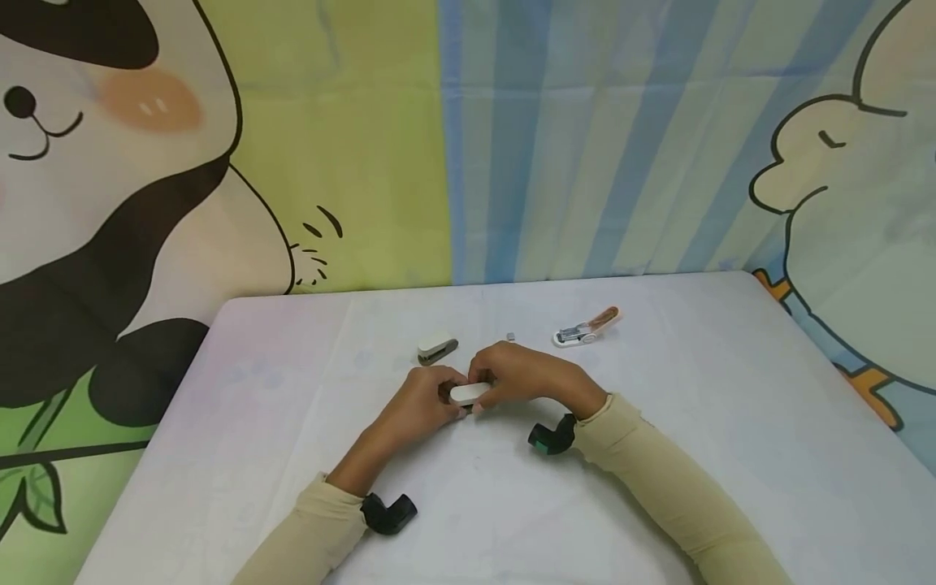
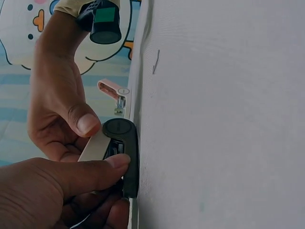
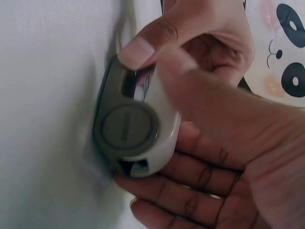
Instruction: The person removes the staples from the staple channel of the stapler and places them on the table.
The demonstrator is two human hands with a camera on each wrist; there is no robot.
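Both hands (image 1: 430, 400) (image 1: 522, 374) grip one stapler (image 1: 470, 394) between them, apparently touching the table (image 1: 468, 496).

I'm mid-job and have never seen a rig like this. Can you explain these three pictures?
There's no robot: a person works with a bare left hand and right hand. The wide picture comes from a camera on the head; the two close-ups come from black cameras on the wrists. Both hands hold a small white-and-grey stapler. Beyond them on the white table lie a similar stapler, a third stapler with its top raised, and a small grey piece I can't identify.
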